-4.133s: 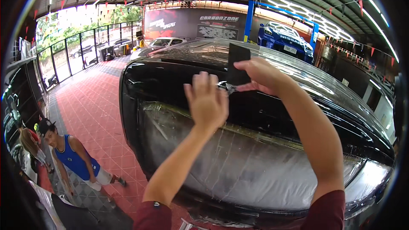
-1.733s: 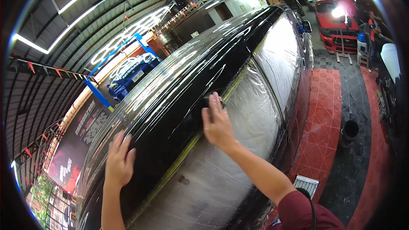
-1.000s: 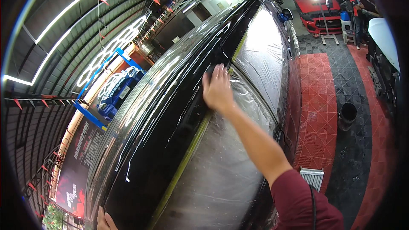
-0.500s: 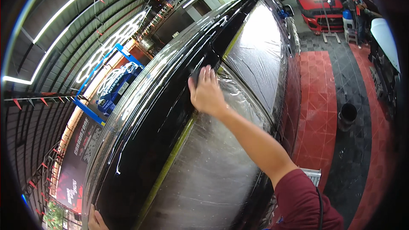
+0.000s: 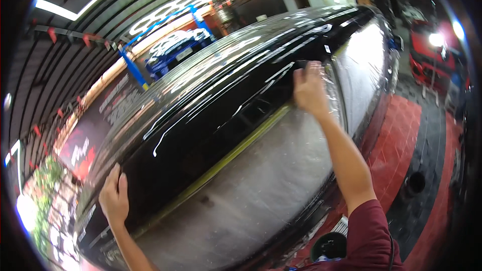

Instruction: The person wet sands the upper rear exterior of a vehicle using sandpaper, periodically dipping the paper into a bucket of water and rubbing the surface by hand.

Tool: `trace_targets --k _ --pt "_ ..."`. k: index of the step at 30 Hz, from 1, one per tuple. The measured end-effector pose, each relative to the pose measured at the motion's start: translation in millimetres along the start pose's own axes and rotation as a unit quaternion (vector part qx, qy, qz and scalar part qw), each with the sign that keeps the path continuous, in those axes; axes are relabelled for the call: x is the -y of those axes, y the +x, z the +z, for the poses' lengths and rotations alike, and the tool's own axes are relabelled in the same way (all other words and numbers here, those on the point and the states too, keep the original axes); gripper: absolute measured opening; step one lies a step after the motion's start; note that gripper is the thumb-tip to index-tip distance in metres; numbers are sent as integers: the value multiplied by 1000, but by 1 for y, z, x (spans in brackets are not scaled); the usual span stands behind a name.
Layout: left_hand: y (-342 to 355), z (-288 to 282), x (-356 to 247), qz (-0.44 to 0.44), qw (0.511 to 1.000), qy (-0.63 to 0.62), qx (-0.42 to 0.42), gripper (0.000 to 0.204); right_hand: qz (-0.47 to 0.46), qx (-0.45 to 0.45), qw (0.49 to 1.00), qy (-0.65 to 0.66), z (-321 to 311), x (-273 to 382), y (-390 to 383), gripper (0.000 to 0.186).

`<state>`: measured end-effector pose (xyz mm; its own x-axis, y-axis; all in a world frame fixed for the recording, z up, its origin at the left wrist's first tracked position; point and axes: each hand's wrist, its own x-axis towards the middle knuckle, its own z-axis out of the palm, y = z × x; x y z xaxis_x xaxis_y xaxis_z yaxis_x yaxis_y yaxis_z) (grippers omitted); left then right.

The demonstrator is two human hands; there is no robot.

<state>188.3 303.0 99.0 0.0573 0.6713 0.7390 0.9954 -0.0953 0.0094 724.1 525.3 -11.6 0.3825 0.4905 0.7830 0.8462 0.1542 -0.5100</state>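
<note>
Standing loosely spread near the left end of the glossy black vehicle panel [image 5: 201, 135], the left hand [image 5: 114, 198] has its thumb apart; yellow tape [image 5: 241, 147] borders the plastic-covered window [image 5: 261, 185] below; farther right, the right hand [image 5: 311, 90] lies over the panel, whether gripping anything I cannot tell

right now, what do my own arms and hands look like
Both your left hand and right hand are ungloved, with bare forearms and no watch visible. A short maroon sleeve covers your upper right arm, with a thin dark cable along it; the left sleeve is out of view.
</note>
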Motion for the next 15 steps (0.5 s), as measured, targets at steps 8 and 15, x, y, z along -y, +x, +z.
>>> trace_targets --k 8,15 --pt "0 -3 -1 -67 997 48 3 60 -259 71 951 155 -17 242 -200 77" --pt "-10 -14 23 -54 996 63 -12 59 -469 125 873 48 -20 168 -139 76"
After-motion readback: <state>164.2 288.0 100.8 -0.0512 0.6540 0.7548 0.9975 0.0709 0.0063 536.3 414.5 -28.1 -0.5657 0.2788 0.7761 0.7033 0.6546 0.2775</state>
